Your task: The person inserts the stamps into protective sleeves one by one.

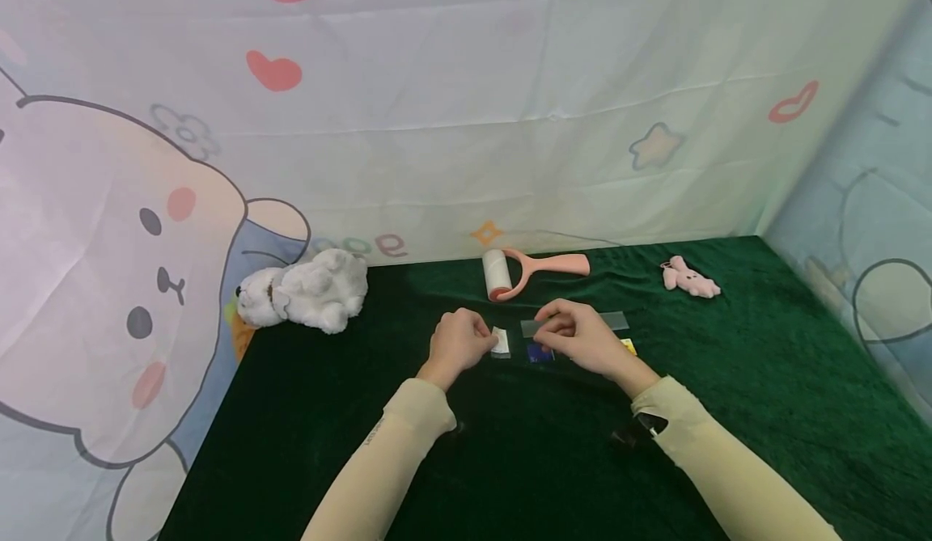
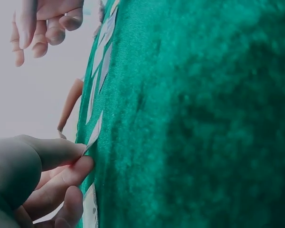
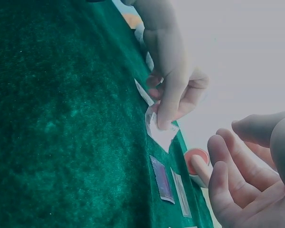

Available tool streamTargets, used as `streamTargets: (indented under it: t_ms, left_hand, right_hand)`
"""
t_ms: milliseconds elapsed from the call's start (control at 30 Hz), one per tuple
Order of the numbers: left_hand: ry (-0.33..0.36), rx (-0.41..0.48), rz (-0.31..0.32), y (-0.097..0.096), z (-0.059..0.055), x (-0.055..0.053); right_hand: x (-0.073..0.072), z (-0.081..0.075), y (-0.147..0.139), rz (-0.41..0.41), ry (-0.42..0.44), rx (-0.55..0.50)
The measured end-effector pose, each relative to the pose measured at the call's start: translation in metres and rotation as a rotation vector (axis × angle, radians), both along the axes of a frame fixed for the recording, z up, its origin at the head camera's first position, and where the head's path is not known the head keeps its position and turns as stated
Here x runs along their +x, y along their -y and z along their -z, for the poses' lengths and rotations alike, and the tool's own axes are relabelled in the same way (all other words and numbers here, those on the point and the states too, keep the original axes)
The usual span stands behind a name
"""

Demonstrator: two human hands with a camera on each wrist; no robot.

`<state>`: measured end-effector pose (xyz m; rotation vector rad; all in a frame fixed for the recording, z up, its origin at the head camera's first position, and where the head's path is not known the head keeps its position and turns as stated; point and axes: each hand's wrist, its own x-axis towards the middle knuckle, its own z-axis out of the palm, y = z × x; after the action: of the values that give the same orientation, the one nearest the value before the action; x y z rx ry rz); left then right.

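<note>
My left hand (image 1: 460,340) pinches the edge of a small white packet (image 1: 501,342) between thumb and forefinger. In the right wrist view that packet (image 3: 160,135) is slightly tilted at the cloth, and another thin pale packet (image 3: 142,92) lies beside it, partly behind the hand. My right hand (image 1: 577,336) hovers with loosely bent fingers and nothing between them. Below it are a small dark blue packet (image 1: 540,353) and a clear flat strip (image 1: 614,320). A yellow piece (image 1: 629,347) shows partly from under the right wrist.
Dark green cloth (image 1: 328,428) covers the table. Behind the hands lies a lint roller (image 1: 553,264) with a pink handle. A white plush toy (image 1: 313,290) lies at the left edge, a small pink plush (image 1: 690,277) at back right. A printed curtain (image 1: 451,120) hangs behind.
</note>
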<state>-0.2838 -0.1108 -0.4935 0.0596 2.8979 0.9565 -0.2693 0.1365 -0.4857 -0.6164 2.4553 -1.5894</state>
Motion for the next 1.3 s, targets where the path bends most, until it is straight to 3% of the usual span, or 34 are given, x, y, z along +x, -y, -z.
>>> streamTargets:
  t_ms: [333, 1300]
  left_hand:
    - [-0.024, -0.085, 0.0, -0.0027, 0.0007, 0.001]
    - [-0.037, -0.088, 0.062, -0.0016, -0.0019, -0.0008]
  right_hand:
    - [0.0022, -0.002, 0.001, 0.006, 0.001, 0.007]
    - [0.0026, -0.004, -0.0033, -0.007, 0.017, 0.012]
